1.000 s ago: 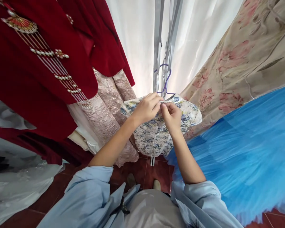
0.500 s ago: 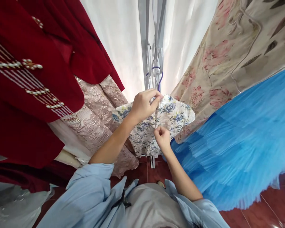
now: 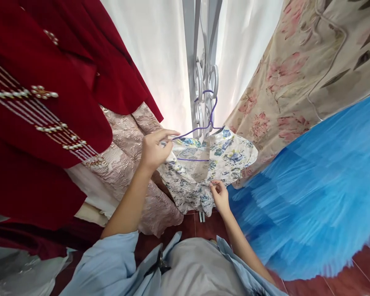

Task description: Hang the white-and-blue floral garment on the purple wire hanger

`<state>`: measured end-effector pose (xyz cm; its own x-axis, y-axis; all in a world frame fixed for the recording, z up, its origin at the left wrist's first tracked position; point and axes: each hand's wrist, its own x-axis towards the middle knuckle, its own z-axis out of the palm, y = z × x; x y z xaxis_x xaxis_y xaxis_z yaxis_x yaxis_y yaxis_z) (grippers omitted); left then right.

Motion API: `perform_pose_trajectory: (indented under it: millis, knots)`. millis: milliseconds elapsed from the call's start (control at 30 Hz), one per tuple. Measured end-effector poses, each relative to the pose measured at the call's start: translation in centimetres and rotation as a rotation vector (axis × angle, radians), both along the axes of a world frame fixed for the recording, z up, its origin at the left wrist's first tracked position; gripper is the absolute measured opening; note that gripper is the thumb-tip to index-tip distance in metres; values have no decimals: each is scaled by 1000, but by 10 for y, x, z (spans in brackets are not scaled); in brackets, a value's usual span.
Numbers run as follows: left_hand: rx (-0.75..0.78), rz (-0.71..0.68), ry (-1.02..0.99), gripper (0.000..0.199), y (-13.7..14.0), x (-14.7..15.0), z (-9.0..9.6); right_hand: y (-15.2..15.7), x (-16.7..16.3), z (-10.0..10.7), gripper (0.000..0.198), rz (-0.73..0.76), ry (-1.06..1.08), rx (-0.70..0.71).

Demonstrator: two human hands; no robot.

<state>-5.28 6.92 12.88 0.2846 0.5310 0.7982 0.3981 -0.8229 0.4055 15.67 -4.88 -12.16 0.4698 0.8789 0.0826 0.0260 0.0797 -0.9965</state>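
Observation:
A white top with a blue floral print (image 3: pixel 234 158) hangs on a purple hanger (image 3: pixel 212 113), its neckline spread so the hanger's lower bar shows inside. My left hand (image 3: pixel 156 150) pinches the left shoulder of the top between thumb and fingers, close against the hanger's arm. At the bottom of the neckline, my right hand (image 3: pixel 220 197) is closed on the front edge of the cloth with its fingertips. The hanger's hook goes over a white ring on a grey metal stand (image 3: pixel 189 41).
Left of the stand hang a dark red velvet garment with pearl strands (image 3: pixel 89 82) and a pink brocade garment (image 3: pixel 123 160). On the right are a beige floral cloth (image 3: pixel 265 94) and a blue tulle skirt (image 3: pixel 311 185). White curtains (image 3: pixel 151 53) hang behind; red tiles (image 3: pixel 191 230) lie below.
My left hand has moved left from the middle of the collar to the left shoulder. The neckline has opened, exposing the hanger. My right hand has shifted slightly down and right, still on the cloth.

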Motion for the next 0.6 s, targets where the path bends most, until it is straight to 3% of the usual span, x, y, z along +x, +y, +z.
perform_pose_trajectory:
  millis: [167, 300, 367, 533, 600]
  knots:
    - [-35, 211, -33, 37, 11, -38, -32, -3, 10, -1, 38, -31, 12, 12]
    - [-216, 269, -158, 40, 14, -41, -58, -4, 15, 0, 42, -5, 31, -2]
    - [-337, 238, -322, 39, 17, -38, -67, -5, 16, 2, 42, 5, 41, -2]
    - [-628, 55, -976, 27, 21, -26, -83, -9, 20, 9, 39, 38, 109, -4]
    - [-701, -1, -1120, 25, 18, -22, -88, -11, 25, 13, 39, 49, 143, -5]
